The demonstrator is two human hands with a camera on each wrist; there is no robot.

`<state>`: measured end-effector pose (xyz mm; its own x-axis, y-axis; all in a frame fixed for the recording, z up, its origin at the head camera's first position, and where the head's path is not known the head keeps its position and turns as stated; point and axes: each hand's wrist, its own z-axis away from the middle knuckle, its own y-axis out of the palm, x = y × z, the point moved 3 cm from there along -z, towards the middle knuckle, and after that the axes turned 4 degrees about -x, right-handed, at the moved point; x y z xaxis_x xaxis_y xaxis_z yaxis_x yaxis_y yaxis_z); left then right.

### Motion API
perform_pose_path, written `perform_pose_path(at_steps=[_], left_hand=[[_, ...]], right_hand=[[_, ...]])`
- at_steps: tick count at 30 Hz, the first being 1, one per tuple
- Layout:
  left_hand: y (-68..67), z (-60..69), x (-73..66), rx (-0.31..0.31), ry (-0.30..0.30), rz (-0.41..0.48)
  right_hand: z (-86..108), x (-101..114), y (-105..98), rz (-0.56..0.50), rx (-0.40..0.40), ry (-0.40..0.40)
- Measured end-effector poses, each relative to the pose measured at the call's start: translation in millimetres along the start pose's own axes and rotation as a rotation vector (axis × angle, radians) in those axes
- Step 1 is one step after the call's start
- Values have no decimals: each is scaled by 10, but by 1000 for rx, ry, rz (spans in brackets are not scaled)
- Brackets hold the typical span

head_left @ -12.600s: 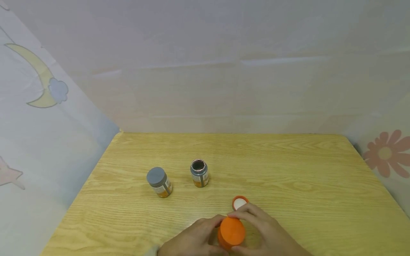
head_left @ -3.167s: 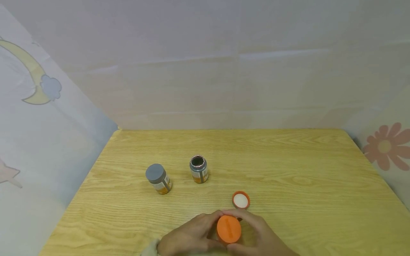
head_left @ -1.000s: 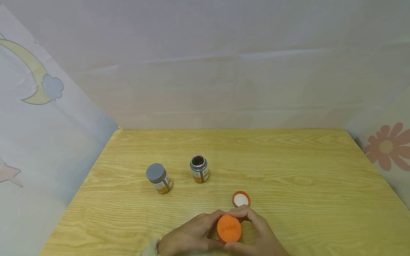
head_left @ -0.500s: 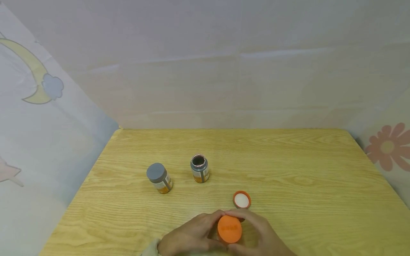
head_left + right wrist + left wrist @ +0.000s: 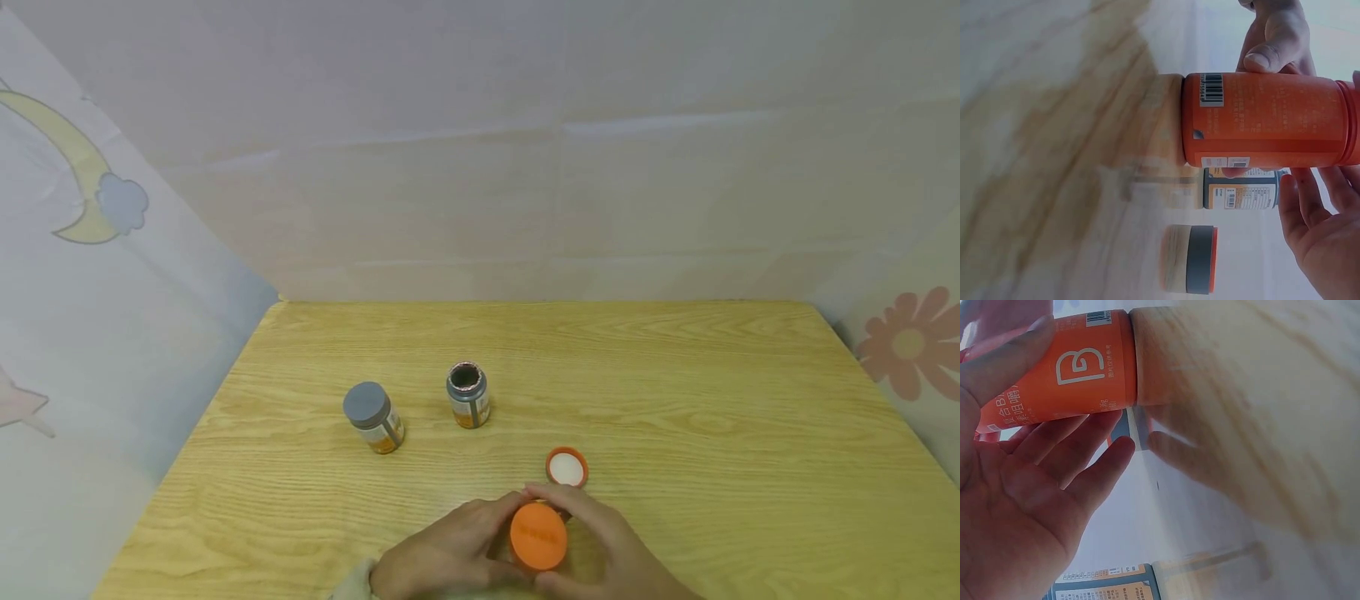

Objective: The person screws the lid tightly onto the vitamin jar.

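An orange supplement bottle (image 5: 1266, 122) stands upright on the table, close to its near side, with an orange lid (image 5: 538, 537) on top. My left hand (image 5: 450, 552) grips its body; the left wrist view shows the thumb along the printed label. At the top, my right hand (image 5: 618, 546) holds the lid between thumb and fingers, though the lid is mostly outside the right wrist view. Just beyond the hands lies a loose cap (image 5: 566, 468), inner side up, grey outside with an orange rim and white liner.
An uncapped grey bottle (image 5: 468, 397) with a ragged rim stands beyond the hands. To its left is another grey bottle (image 5: 375, 418), capped. The wooden table (image 5: 675, 375) meets a pale wall covering (image 5: 480, 208) at the back.
The raised lettering on the orange lid has turned from nearly upright to nearly level. My right fingers shifted around the lid, while my left hand stayed in place. The other objects have not moved.
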<state>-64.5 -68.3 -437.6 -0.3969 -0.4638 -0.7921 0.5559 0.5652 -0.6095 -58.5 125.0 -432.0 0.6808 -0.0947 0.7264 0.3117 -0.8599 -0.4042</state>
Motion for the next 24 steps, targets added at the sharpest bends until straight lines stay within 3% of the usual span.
perform_pose_path(at_steps=[5, 13, 17, 21, 24], left_hand=[[-4, 1, 12, 4, 11, 45], [-5, 0, 23, -18, 51, -23], [0, -6, 18, -16, 51, -26], [7, -6, 13, -3, 14, -26], [7, -3, 6, 2, 5, 14]], right_hand=[[-9, -7, 8, -44, 12, 17], [-7, -18, 38, -52, -54, 77], [-10, -10, 20, -36, -29, 98], [-10, 16, -10, 4, 9, 78], [-2, 31, -16, -13, 40, 79]])
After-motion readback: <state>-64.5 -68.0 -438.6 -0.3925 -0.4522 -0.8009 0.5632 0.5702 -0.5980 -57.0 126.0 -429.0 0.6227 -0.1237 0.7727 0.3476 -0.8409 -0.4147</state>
